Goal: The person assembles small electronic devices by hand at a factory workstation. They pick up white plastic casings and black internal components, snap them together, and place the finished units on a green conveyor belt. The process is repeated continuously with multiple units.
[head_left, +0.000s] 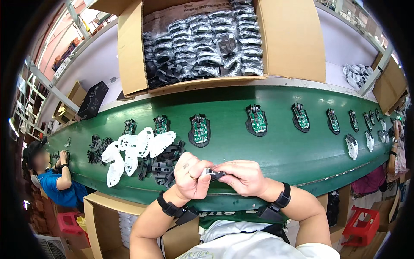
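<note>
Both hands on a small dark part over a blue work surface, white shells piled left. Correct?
Surface colour's wrong: the head view shows a green work surface. Left hand, right hand, small dark part and white shells are as stated.

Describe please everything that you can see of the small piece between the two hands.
The small piece is mostly black with a pale patch and looks like plastic. The left hand and right hand pinch it, roughly sideways, above the near part of the green belt. The hands hide much of it, so its full shape is unclear.
</note>
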Available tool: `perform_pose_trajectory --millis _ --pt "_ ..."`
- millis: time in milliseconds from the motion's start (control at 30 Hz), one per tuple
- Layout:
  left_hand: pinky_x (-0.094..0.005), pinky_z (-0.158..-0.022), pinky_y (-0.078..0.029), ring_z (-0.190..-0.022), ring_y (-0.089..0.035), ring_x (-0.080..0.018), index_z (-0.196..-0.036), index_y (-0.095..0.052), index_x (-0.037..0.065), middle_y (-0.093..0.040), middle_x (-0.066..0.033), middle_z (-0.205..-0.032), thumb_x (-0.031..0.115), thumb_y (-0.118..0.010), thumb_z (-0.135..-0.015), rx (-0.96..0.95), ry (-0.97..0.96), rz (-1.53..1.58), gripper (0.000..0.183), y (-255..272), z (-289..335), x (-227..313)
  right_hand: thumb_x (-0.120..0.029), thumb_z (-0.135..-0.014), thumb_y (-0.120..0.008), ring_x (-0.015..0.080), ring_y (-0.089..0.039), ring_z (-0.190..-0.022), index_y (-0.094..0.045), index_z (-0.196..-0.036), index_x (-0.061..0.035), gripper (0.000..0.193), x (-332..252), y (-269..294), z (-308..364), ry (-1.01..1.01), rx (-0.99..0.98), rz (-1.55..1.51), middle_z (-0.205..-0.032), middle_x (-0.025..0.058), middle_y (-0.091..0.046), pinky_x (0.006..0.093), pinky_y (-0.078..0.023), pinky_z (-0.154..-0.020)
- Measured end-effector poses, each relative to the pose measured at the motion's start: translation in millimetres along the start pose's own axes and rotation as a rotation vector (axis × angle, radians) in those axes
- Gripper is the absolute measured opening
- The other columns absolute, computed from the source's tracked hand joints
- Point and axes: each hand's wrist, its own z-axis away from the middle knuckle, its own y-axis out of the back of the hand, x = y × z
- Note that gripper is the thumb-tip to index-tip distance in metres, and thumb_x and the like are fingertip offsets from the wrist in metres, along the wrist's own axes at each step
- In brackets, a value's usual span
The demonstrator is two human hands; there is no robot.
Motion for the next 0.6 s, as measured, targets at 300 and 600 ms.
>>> perform_pose_trajectory --millis 300,600 --pt "-0.0437 -0.088 -0.051 -0.093 -0.064 -0.0371 -0.116 -0.071 0.001 -0.068 -0.0171 -0.099 0.017 -0.065 -0.094 0.067 0.243 -0.304 0.028 28.5 -19.4 -16.3 -0.018 -0.099 -0.063 0.0255 -0.072 -0.077 -0.071 -0.11 0.001 0.024 4.8 51.5 -23.2 -0.527 -0.006 0.121 -0.089 0.0184 -0.073 0.0344 -0.056 -0.071" --pt "-0.0501 -0.109 -0.038 -0.117 -0.06 -0.0352 -0.125 -0.069 -0.003 -0.068 -0.0208 -0.124 0.051 -0.069 -0.087 -0.417 0.636 -1.004 0.066 66.7 20.0 -74.0 -0.021 -0.09 -0.073 0.0361 -0.065 -0.111 -0.065 -0.122 -0.0041 0.038 -10.9 42.5 -30.5 -0.217 -0.21 0.677 -0.119 0.0172 -0.069 0.0444 -0.053 -0.096"
